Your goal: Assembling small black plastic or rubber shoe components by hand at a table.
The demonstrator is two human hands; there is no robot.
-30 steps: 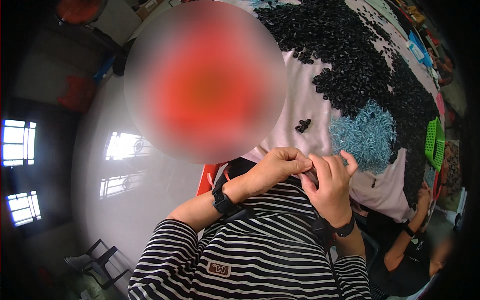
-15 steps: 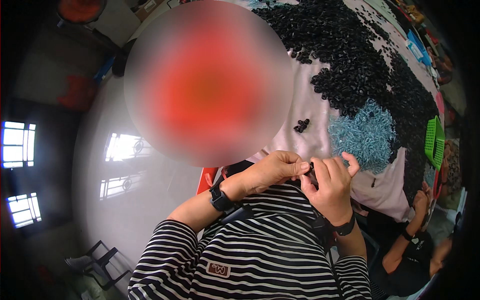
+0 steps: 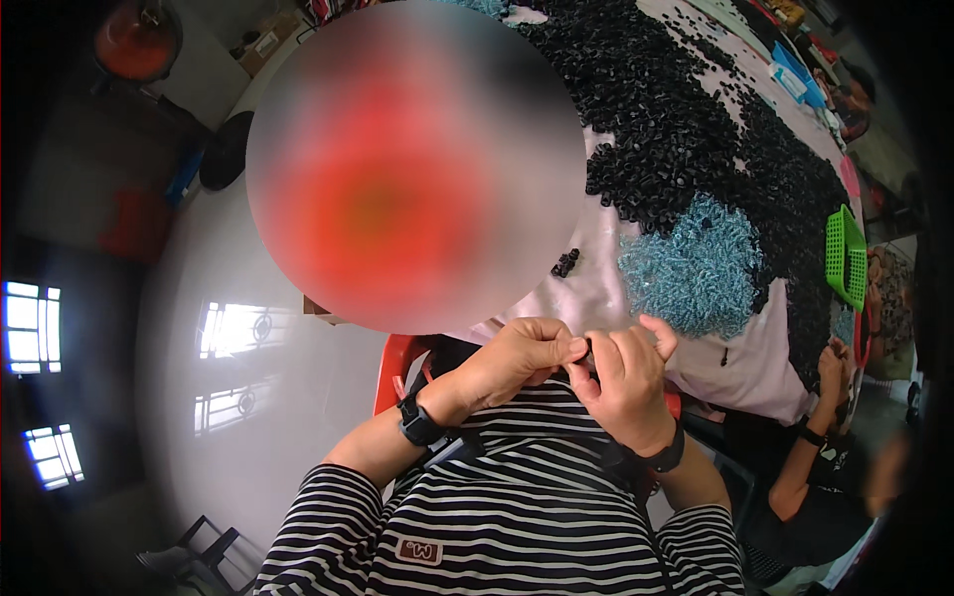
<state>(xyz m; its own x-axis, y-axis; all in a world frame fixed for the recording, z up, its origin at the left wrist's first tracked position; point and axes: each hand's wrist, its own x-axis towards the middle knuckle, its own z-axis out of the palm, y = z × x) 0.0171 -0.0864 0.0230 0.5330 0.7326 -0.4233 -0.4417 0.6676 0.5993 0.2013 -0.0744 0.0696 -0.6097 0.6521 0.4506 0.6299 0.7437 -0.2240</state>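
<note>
Close in front of my striped shirt, both hands meet at the fingertips. My left hand [image 3: 522,360] pinches with thumb and forefinger, and my right hand [image 3: 628,385] is curled against it, little finger lifted. Between them a small black piece [image 3: 589,348] barely shows; the fingers cover most of it. Past my hands, on a pale pink cloth [image 3: 596,233], lies a small cluster of black pieces [image 3: 565,262]. To its right is a heap of small translucent blue parts [image 3: 691,273]. A large spread of small black pieces [image 3: 656,129] lies beyond.
A green perforated basket [image 3: 846,258] stands at the table's right side. Below it a co-worker's hands [image 3: 833,368] are close together at the table edge. One small dark piece [image 3: 724,356] lies near the blue heap. A round blurred patch [image 3: 417,169] hides the upper left.
The view has shifted a little, so the table and heaps appear farther left. My hands stay together at the small black piece, which is now more covered by my fingers.
</note>
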